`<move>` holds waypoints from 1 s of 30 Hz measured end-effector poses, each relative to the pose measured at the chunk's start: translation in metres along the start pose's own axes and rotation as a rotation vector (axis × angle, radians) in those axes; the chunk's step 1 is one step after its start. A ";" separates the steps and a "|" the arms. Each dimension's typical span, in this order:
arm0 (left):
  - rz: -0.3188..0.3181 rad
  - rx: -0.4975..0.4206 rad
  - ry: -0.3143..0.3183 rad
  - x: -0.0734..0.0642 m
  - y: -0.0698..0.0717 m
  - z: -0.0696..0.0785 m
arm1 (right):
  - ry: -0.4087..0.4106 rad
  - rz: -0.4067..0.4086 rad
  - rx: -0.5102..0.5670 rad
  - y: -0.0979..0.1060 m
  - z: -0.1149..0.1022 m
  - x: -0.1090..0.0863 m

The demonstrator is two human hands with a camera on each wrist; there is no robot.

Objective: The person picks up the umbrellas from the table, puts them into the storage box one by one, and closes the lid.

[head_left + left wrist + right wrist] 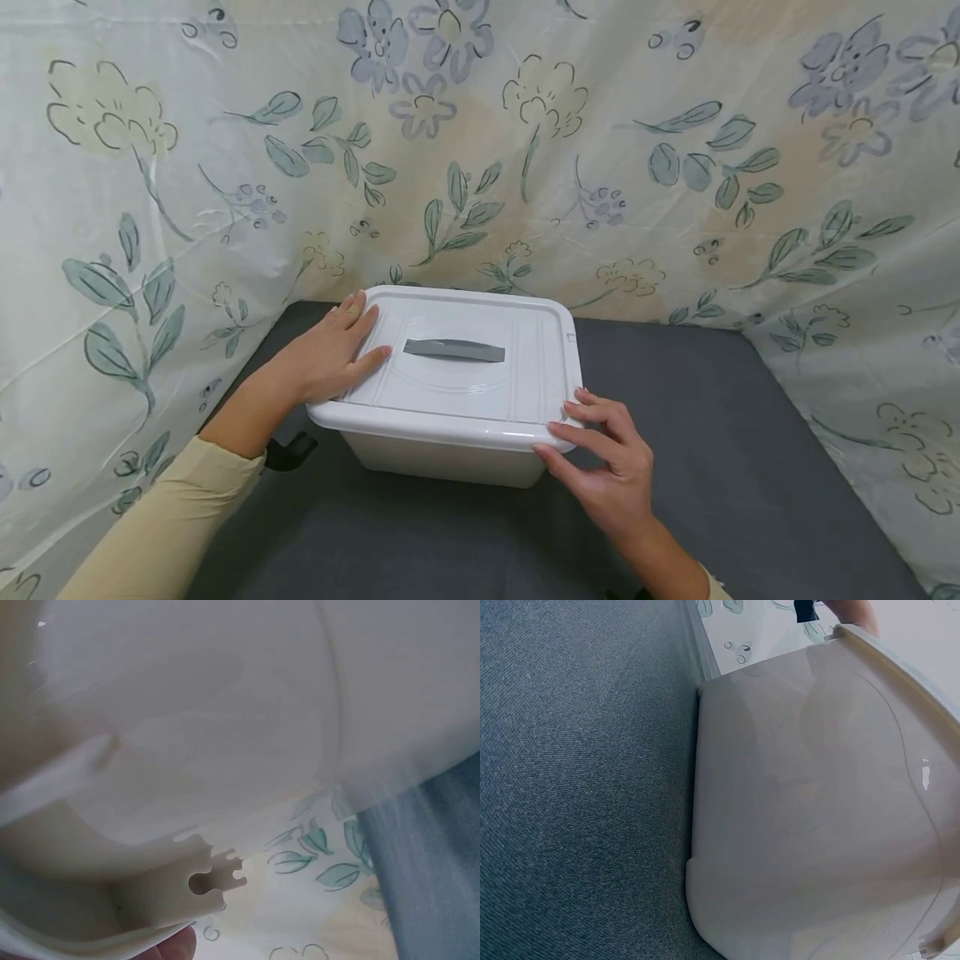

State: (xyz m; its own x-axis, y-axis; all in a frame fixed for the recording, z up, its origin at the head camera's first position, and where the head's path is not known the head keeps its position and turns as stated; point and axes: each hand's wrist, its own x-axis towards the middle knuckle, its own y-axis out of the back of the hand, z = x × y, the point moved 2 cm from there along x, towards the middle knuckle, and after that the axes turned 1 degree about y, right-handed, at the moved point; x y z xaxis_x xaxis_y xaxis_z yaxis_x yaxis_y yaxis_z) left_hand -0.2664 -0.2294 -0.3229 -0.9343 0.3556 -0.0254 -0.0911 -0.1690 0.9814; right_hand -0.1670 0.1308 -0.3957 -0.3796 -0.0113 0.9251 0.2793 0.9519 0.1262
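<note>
A white plastic storage box (450, 464) stands on the dark tabletop, its white lid (536, 333) on top. A grey handle (454, 350) lies across the middle of the lid. My left hand (330, 350) rests on the lid's left edge, fingers and thumb spread over the top. At the near right corner, my right hand (611, 462) holds the lid's rim with bent fingers, thumb at the front edge. The left wrist view shows a fingertip (178, 945) at the rim, beside a notched tab (169, 896). The box wall (802, 787) fills much of the right wrist view. The box's contents are hidden.
The dark grey tabletop (697, 467) extends around the box. A floral curtain (480, 167) hangs behind it and along both sides. A black strap piece (291, 452) sits at my left wrist.
</note>
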 end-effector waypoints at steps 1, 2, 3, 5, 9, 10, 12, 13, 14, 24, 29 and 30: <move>-0.002 0.000 0.001 0.000 0.000 0.000 | 0.001 0.000 -0.001 0.000 0.000 0.000; -0.003 0.001 0.000 0.000 0.000 0.000 | 0.001 -0.001 -0.004 0.000 0.000 0.000; -0.005 0.002 -0.001 0.000 -0.001 0.000 | 0.003 0.000 -0.003 0.000 -0.001 0.000; -0.005 0.004 -0.002 0.000 -0.001 -0.001 | 0.007 0.000 -0.001 0.000 0.000 0.000; 0.000 0.009 -0.001 0.001 -0.001 -0.001 | 0.007 -0.004 -0.005 0.000 0.001 -0.001; 0.001 0.010 0.000 0.001 -0.001 -0.002 | 0.007 -0.004 -0.003 -0.001 0.002 -0.002; 0.001 0.011 0.000 0.002 -0.001 -0.002 | 0.007 -0.006 -0.001 0.000 0.003 -0.003; 0.001 0.008 -0.001 0.002 -0.001 -0.002 | 0.009 -0.007 0.000 0.000 0.003 -0.003; 0.000 0.004 0.001 0.002 -0.001 -0.002 | 0.012 -0.009 -0.001 0.000 0.004 -0.003; -0.018 -0.161 0.020 0.001 -0.001 -0.011 | 0.133 -0.079 0.016 0.004 0.004 0.009; 0.073 -0.201 0.014 -0.003 0.004 -0.020 | 0.153 -0.094 0.009 0.017 0.009 0.027; 0.102 -0.206 0.018 -0.003 0.006 -0.023 | 0.143 -0.093 -0.013 0.022 0.013 0.030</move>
State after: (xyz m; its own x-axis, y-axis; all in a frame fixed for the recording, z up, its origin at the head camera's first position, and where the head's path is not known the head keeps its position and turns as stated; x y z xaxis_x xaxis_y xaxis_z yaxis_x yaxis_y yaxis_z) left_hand -0.2721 -0.2526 -0.3216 -0.9481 0.3110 0.0666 -0.0627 -0.3881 0.9195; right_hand -0.1833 0.1553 -0.3698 -0.2757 -0.1437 0.9505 0.2608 0.9405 0.2178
